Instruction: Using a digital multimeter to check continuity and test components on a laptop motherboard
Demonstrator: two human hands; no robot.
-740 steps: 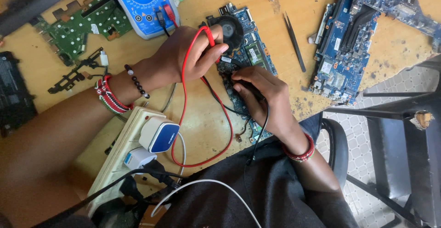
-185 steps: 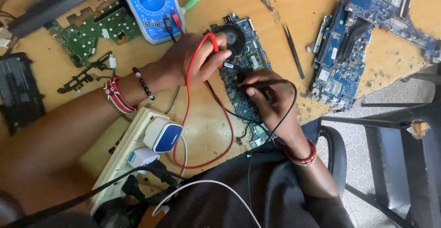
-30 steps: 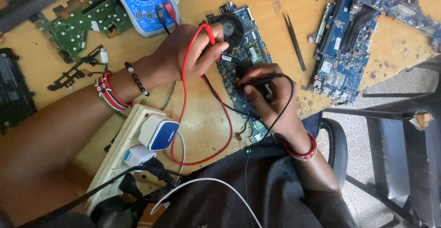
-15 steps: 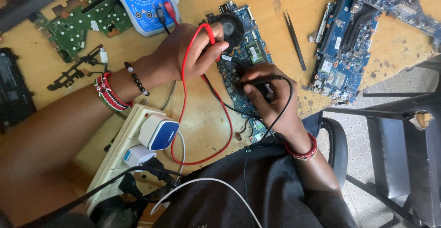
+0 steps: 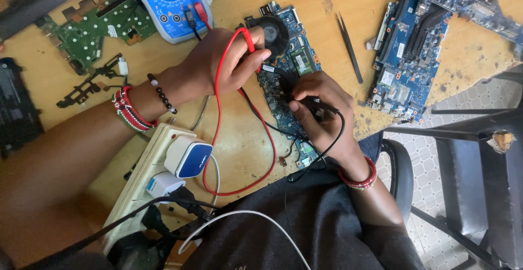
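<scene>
Blue circuit board (image 5: 289,79) — lying near the tabletop's front edge. Left hand (image 5: 223,63) pinches the red probe (image 5: 248,38), right hand (image 5: 318,112) grips the black probe (image 5: 321,105); both tips rest on it — probing appears underway, with the multimeter (image 5: 169,3) connected.

A wooden table (image 5: 239,145) carries circuit boards (image 5: 406,57), multimeter (image 5: 166,3), tweezers (image 5: 350,47).

**Tight around the board, open strip to its right**

Red lead (image 5: 220,112) loops across the bare wood left of the small blue board (image 5: 289,68); black lead (image 5: 332,139) arcs at its near end. Power strip (image 5: 158,177) with plugs blocks the near-left corner. Multimeter (image 5: 169,3) and green board (image 5: 103,22) fill the far left. Tweezers (image 5: 350,47) lie in the bare gap before the large blue board (image 5: 414,57). Far middle edge is mostly bare.
</scene>
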